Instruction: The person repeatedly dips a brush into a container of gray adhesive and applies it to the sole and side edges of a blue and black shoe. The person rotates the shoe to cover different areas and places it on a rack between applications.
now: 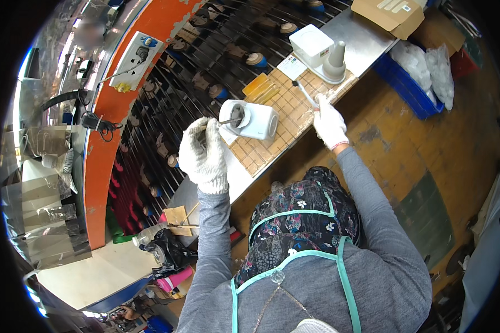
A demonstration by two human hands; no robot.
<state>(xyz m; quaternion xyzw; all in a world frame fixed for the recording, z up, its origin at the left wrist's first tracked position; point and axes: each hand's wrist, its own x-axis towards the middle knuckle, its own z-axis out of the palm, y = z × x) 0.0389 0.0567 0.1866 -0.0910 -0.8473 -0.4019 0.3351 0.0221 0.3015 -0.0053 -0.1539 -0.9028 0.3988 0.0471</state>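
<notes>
My left hand (204, 154), in a white knit glove, is closed with its fingertips pinched round the end of a thin dark rod (231, 121). The rod reaches into the open side of a white plastic housing (265, 123), which lies tilted on the worktable, with a grey part inside the opening. In my right hand (330, 125), gloved too, is a small brush (305, 93) with a pale handle and a dark tip. Its tip points up and left, over the tan gridded mat (253, 152). Farther back stands a second white unit (312, 45) beside a grey cone-shaped part (334, 64).
A yellow tray (260, 87) lies behind the housing. An orange frame (110, 114) curves along the left, with rows of dark rods and fittings beyond the table. At right sit a blue crate (414, 89) with plastic bags and a cardboard box (391, 16).
</notes>
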